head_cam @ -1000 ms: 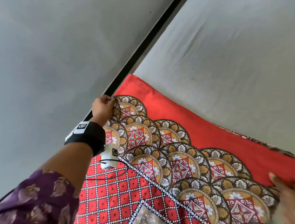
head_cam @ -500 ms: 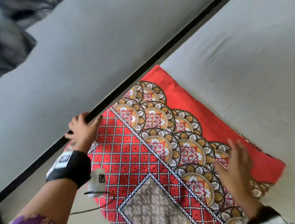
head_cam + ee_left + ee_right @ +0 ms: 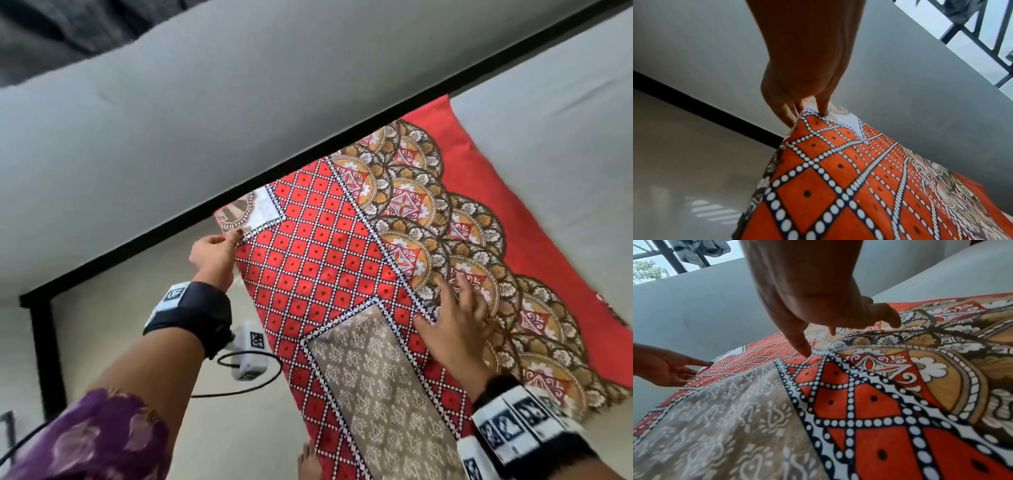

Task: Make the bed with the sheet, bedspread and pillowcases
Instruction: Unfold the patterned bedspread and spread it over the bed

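A red patterned bedspread (image 3: pixel 318 260) with diamond grid, scalloped medallions and a beige centre panel lies over the grey mattress (image 3: pixel 561 144). My left hand (image 3: pixel 214 248) pinches its edge near the wall, thumb and fingers closed on the cloth (image 3: pixel 812 112). My right hand (image 3: pixel 455 318) lies flat on the bedspread with fingers spread, fingertips (image 3: pixel 803 352) pressing the fabric. In the right wrist view the left hand (image 3: pixel 674 368) shows at the cloth's far edge.
A grey wall (image 3: pixel 171 130) with a black skirting strip (image 3: pixel 144 240) runs diagonally beside the bed. Pale floor (image 3: pixel 113 329) lies below the left arm. A window with dark bars (image 3: pixel 982 32) shows in the left wrist view. A bare foot (image 3: pixel 310 462) stands at the bottom.
The view has swung right. My left hand slid back along the edge and now pinches the cloth; my right hand came further onto the bedspread and lies flat on it.
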